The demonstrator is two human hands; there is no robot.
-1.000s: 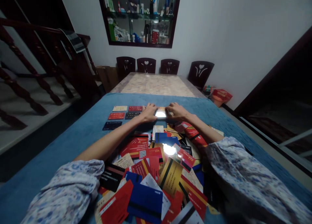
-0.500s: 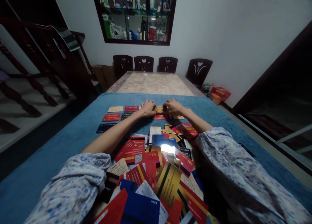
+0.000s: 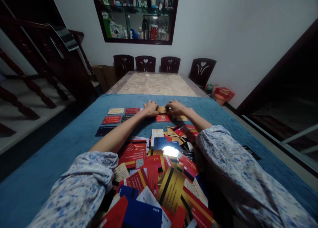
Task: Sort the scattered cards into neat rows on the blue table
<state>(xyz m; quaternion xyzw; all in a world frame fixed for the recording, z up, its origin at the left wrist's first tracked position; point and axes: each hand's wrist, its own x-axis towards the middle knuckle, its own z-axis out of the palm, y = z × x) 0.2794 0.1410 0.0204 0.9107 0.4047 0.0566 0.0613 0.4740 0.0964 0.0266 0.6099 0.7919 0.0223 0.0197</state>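
Note:
At the far row of cards, my left hand (image 3: 150, 109) and my right hand (image 3: 175, 108) are on either side of a gold card (image 3: 162, 110). Fingers of both hands are curled in and pinch its two short ends. Just nearer lies a red card (image 3: 163, 118), with another gold card (image 3: 181, 118) partly beneath my right wrist. To the left, laid in rows, are a cream card (image 3: 116, 111), red cards (image 3: 111, 119) and a dark blue card (image 3: 104, 131). Between my forearms spreads a heap of mixed bank-style cards, among them a large gold card (image 3: 171, 190) and a blue one (image 3: 142, 214).
A blue cloth (image 3: 62, 145) covers the near part of the table; its patterned top (image 3: 159, 84) shows beyond. Dark chairs (image 3: 202, 71) stand behind it. A black phone-like object (image 3: 250, 152) lies beside my right sleeve.
Both hands stay at the gold card with barely any movement. The camera view has shifted slightly, and my left sleeve and forearm sit a little further right.

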